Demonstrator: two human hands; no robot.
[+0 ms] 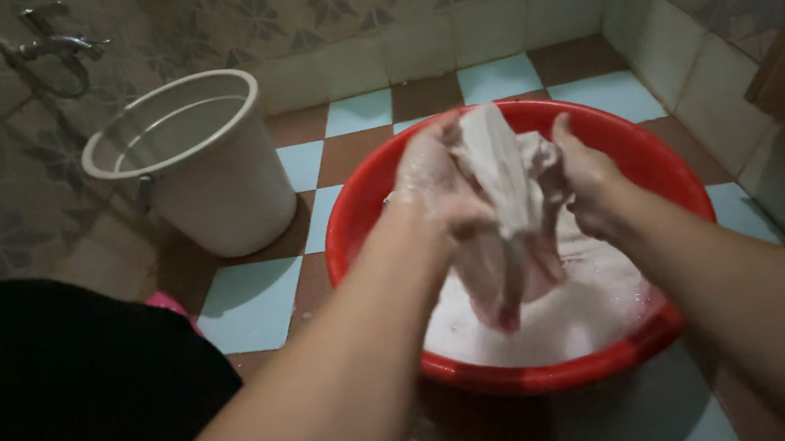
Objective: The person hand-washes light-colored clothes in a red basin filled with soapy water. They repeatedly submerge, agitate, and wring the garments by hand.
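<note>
A wet pale cloth (504, 201) is being gripped from both sides, the left hand (435, 187) and the right hand (586, 181) each being closed tightly around it. It is being held above the red plastic basin (359, 216), so that drips are being caught by the soapy water (582, 312). A white bucket (214, 186) is being kept nearby on the tiled floor (251, 303).

Both hands, left hand (436, 187) and right hand (590, 180), grip a wet pale cloth (505, 209) above the red basin (362, 204) of suds; a white bucket (212, 171) stands beside the basin.

Tiled washroom — wall tap (58, 44), bucket (197, 163)
</note>
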